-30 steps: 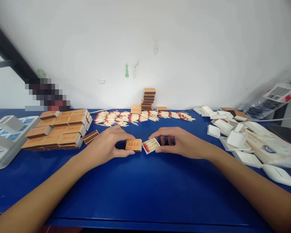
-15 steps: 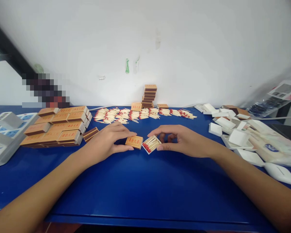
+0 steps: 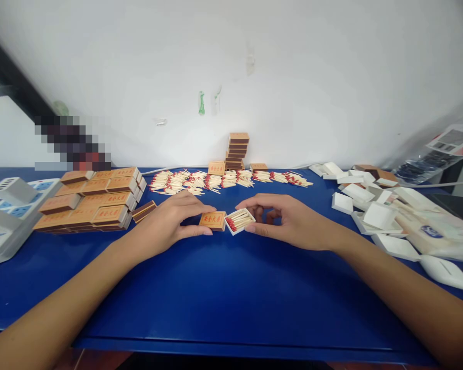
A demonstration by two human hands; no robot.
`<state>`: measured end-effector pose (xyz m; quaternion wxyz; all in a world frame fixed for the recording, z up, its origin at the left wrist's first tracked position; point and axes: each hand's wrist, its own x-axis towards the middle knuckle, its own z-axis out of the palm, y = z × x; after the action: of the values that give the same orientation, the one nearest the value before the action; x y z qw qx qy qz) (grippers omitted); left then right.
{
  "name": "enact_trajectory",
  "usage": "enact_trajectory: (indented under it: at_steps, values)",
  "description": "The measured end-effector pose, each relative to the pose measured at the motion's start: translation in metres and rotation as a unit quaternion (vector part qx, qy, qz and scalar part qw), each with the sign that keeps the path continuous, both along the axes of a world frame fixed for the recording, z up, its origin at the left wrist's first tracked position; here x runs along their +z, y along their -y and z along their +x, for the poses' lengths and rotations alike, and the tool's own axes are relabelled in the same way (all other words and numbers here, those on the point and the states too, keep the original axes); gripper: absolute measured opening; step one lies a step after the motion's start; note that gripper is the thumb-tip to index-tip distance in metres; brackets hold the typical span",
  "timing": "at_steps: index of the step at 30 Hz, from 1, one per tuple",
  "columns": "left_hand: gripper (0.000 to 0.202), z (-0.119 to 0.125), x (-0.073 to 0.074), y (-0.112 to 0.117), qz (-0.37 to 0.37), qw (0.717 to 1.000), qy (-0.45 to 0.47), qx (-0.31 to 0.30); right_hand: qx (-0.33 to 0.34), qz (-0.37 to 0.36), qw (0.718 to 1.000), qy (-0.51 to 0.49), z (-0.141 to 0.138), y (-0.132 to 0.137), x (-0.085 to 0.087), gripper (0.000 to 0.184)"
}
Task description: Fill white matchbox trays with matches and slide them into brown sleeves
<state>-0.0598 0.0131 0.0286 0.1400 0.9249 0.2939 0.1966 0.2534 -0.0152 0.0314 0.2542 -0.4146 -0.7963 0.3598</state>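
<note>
Between thumb and fingers, my left hand (image 3: pixel 181 218) grips an orange matchbox sleeve (image 3: pixel 212 220) with red lettering. My right hand (image 3: pixel 281 218) is closed on a small white matchbox tray (image 3: pixel 237 231), which holds red-tipped matches (image 3: pixel 239 220) lying side by side. The tray's left corner is right beside the sleeve's right end; whether they touch, I cannot tell. Just left of my left hand lie brown-striped matchbox sleeves (image 3: pixel 144 211), partly hidden by it. Beyond both hands, loose matches (image 3: pixel 228 179) are spread in a row of small heaps.
Stacked matchboxes (image 3: pixel 88 203) stand at the left beside a power strip (image 3: pixel 27 221). A tower of matchboxes (image 3: pixel 238 149) rises by the wall. On the right are scattered white trays (image 3: pixel 380 216), a tissue pack (image 3: pixel 428 226) and a white oval object (image 3: pixel 445 271). All rest on a blue table (image 3: pixel 231 298).
The filled tray has turned so its end faces the sleeve more directly, and it has risen slightly in view. The left hand and sleeve have barely shifted.
</note>
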Motion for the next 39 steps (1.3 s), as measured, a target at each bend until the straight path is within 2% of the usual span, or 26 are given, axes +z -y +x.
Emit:
enact_trajectory:
  at_steps: [8,18,25,30,35,39]
  values:
    - [0.041,0.004,-0.002,0.004,-0.004,1.000,-0.007,-0.009,-0.007,-0.020,1.000,-0.013,0.000,0.000,-0.002,0.040]
    - [0.040,0.004,-0.005,0.003,-0.002,1.000,0.017,0.009,-0.068,0.027,0.997,-0.015,-0.010,0.005,-0.009,0.038]
    - [0.047,0.006,-0.005,0.004,0.010,1.000,0.028,-0.001,-0.069,0.024,0.997,-0.010,-0.013,0.008,-0.009,0.039]
    - [0.046,0.007,-0.004,0.006,0.012,1.000,0.028,-0.004,-0.058,0.009,0.998,-0.015,-0.016,0.009,-0.010,0.047]
    - [0.043,0.009,-0.004,0.010,0.059,0.996,0.060,0.016,-0.084,0.028,0.996,-0.017,-0.023,0.015,-0.016,0.054]
    - [0.045,0.013,-0.008,0.012,0.106,0.988,0.099,0.044,-0.072,0.027,0.997,-0.004,-0.032,0.030,-0.019,0.073]
